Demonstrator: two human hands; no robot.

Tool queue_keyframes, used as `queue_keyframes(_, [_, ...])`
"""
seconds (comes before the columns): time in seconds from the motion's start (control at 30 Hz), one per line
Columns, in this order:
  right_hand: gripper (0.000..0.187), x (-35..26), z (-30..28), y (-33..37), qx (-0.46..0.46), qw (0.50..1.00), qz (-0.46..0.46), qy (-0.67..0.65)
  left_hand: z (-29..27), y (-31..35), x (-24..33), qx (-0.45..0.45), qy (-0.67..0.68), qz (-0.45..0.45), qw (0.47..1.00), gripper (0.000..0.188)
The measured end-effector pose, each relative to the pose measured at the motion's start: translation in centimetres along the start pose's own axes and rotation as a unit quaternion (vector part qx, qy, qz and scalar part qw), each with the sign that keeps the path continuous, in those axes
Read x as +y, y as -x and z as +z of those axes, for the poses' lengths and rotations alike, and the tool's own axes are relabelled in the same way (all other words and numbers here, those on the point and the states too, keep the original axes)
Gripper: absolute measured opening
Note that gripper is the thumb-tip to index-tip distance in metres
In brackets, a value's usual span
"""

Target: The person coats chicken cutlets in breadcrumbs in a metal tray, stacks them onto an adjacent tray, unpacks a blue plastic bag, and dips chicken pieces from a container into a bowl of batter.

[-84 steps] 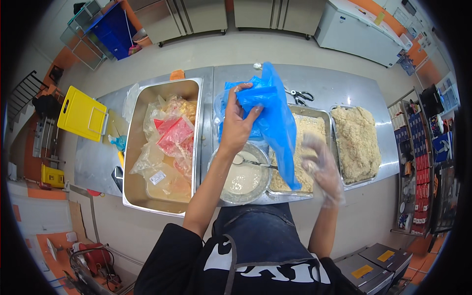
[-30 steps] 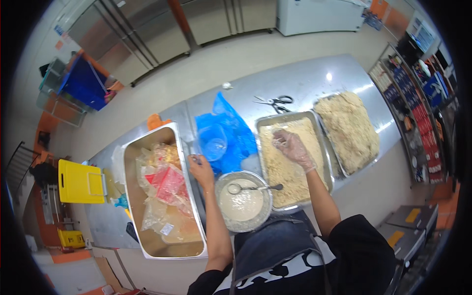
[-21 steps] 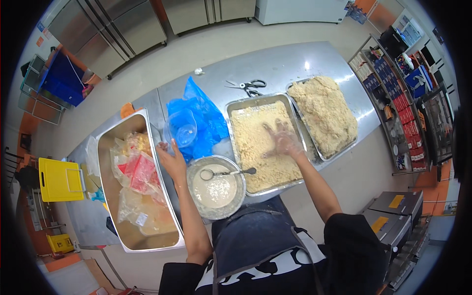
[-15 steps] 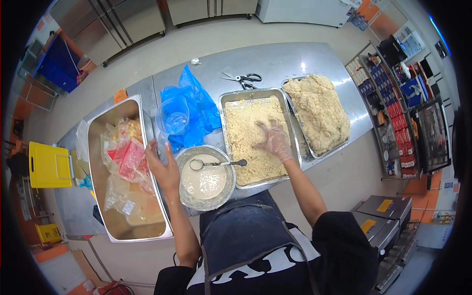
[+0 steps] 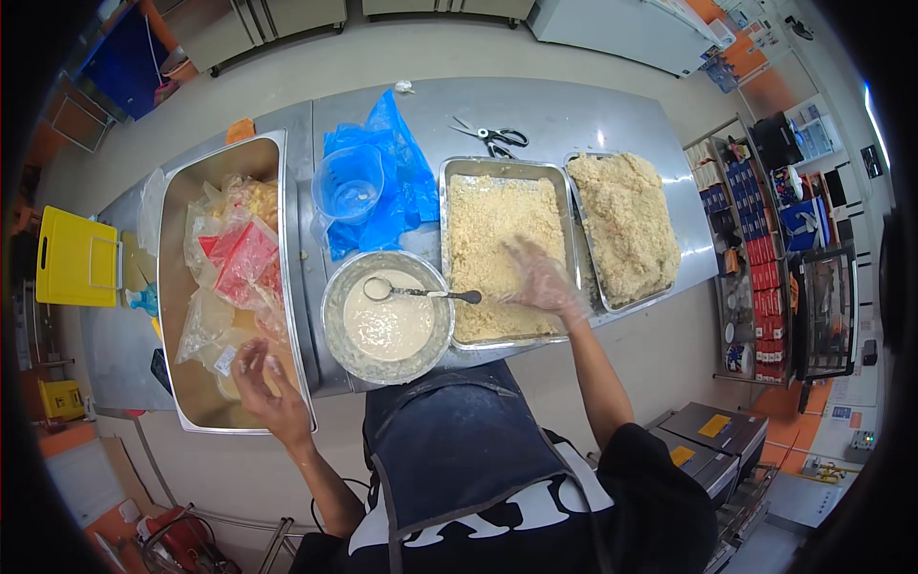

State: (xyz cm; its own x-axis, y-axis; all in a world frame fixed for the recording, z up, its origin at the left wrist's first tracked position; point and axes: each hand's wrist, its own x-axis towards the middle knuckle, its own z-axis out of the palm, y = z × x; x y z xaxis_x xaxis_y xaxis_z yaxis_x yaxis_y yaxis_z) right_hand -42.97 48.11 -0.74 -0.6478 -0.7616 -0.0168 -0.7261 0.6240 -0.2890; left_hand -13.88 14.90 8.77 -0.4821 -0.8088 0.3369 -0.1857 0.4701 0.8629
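Note:
My right hand [image 5: 543, 279], in a clear plastic glove, rests on pale crumbs [image 5: 502, 215] in a steel tray [image 5: 505, 169]. Its fingers are spread and slightly blurred, with nothing gripped. My left hand [image 5: 273, 394] hovers empty at the near right corner of a deep steel pan [image 5: 172, 378], fingers bent and apart. Between the two hands stands a metal bowl [image 5: 337, 352] of pale, lumpy batter [image 5: 387, 323]. A spoon [image 5: 426, 293] with a black handle lies across it, the handle end jutting over the bowl's right rim toward the tray.
Right of the tray, a second tray holds a high heap of crumbs [image 5: 626, 220]. Behind the bowl, a clear plastic jug [image 5: 348, 184] sits by a blue plastic bag [image 5: 406, 177]. Scissors [image 5: 492, 137] lie at the back. Plastic bags [image 5: 244, 263] fill the deep pan.
My left hand has moved left and nearer me, from beside the bowl to the deep pan's near corner. My right hand stays on the crumbs. The whole view has shifted slightly.

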Motion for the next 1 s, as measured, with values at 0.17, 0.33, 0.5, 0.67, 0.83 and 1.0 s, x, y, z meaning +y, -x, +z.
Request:
queue_keyframes(0.17, [0.093,-3.7,-0.1,0.6,-0.125,0.986,0.074,0.079,-1.2,-2.2,-2.3,0.037,-0.099,0.048,0.993,0.022])
queue_keyframes(0.33, [0.078,-2.0,1.6,0.9,-0.113,0.985,0.125,-0.032,-1.0,-1.7,-4.6,0.042,-0.118,0.026,0.992,0.021])
queue_keyframes(0.5, [0.059,4.6,2.3,-2.7,0.052,0.985,0.136,-0.088,0.3,-1.0,-5.2,0.036,-0.119,0.011,0.992,0.023])
queue_keyframes(0.67, [0.059,2.0,-4.1,-7.0,0.027,0.98,0.094,-0.176,-0.1,-0.9,-5.6,0.04,-0.125,0.004,0.991,0.023])
queue_keyframes(0.83, [0.084,0.7,-4.9,-2.2,-0.082,0.974,0.196,-0.082,-0.2,-0.7,-6.0,0.059,-0.11,-0.011,0.992,0.022])
queue_keyframes(1.0, [0.097,-4.5,0.2,2.4,-0.204,0.941,0.248,0.108,0.2,-1.2,-6.6,0.061,-0.1,-0.027,0.993,0.022])
